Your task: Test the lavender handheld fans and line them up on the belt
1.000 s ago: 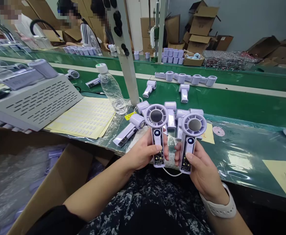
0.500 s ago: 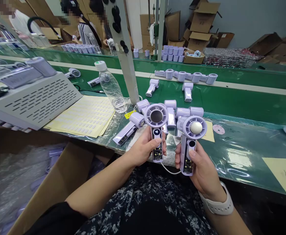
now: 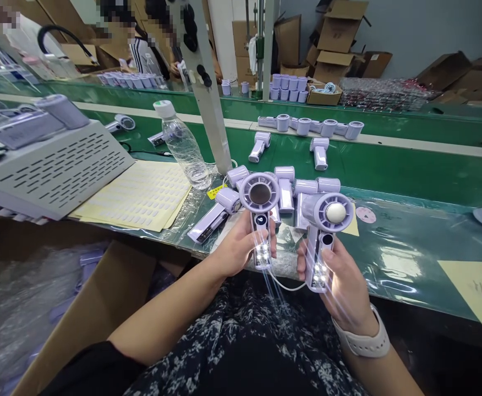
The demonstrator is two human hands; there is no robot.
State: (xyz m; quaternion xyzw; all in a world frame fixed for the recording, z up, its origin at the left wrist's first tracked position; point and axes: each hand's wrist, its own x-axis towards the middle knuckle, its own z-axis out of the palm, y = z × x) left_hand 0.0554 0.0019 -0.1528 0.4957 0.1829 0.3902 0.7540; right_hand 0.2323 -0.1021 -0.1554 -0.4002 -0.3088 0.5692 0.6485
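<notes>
Over the worktop's [image 3: 406, 247] near edge, the left fan [image 3: 261, 220] and the right fan [image 3: 327, 240] are held apart, with a yellow paper [image 3: 478, 291] lying at the right. The handle of each fan is gripped by the closed left hand [image 3: 239, 245] and right hand [image 3: 348, 278], thumbs in front, heads upward. Behind, two fans [image 3: 259, 147] are seen on the green belt [image 3: 398, 179], and four fans [image 3: 329, 128] in one row. One bottle [image 3: 185, 148] is placed left.

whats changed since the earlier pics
Lights came on in the left fan and right fan; the right fan's display went dark. Two loose fans slid right along the green belt. Nothing was grabbed or released: left hand and right hand still hold their fans. The bottle stayed put.
</notes>
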